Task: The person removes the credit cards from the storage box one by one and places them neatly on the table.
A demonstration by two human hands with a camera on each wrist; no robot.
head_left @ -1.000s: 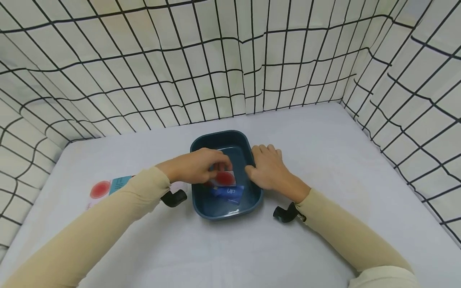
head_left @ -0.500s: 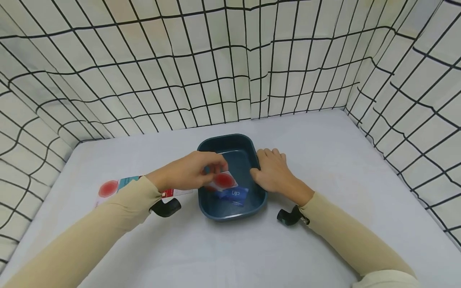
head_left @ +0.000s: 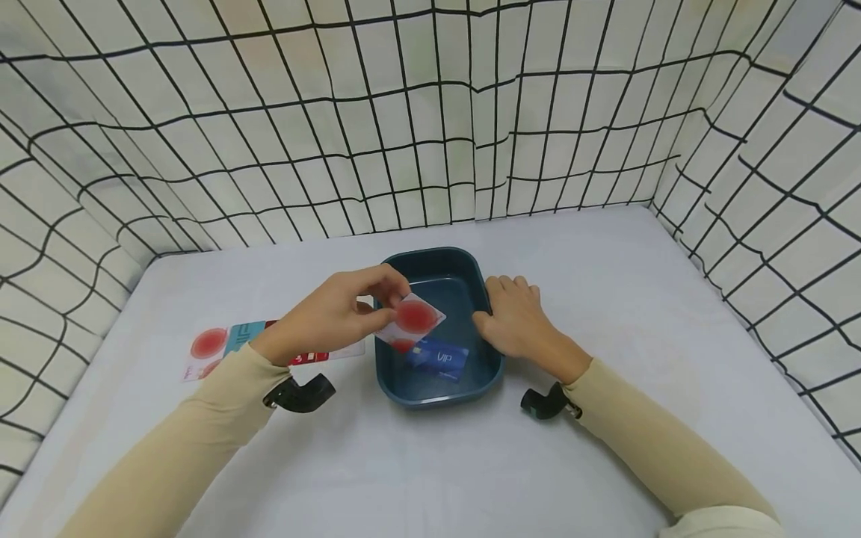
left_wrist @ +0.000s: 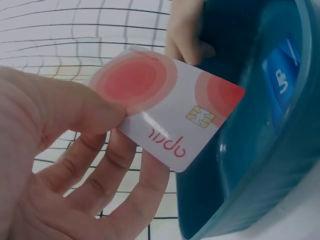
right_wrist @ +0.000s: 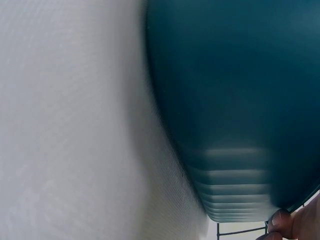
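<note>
A white chip card (left_wrist: 170,120) with red circles is pinched between the thumb and fingers of my left hand (head_left: 336,310). In the head view this card (head_left: 413,317) overlaps the left part of a dark teal bin (head_left: 440,402). Inside the bin lies a blue card (head_left: 444,359) marked VIP, partly covered by the white card in that view. My right hand (head_left: 514,317) holds the bin's right rim, thumb on the inner side and fingers over the far side. The right wrist view shows the bin's outer wall (right_wrist: 235,100) close up, with fingertips (right_wrist: 282,222) at its edge.
Left of the bin, several cards lie in a row on the white table (head_left: 430,471): a white one with a red circle (head_left: 209,344), a teal one (head_left: 242,335), and red and white ones partly behind my left forearm. A black grid net (head_left: 403,119) surrounds the table.
My left hand has risen out of the bin with the white card and moved left and up, uncovering more of the blue card. My right hand stays at the rim.
</note>
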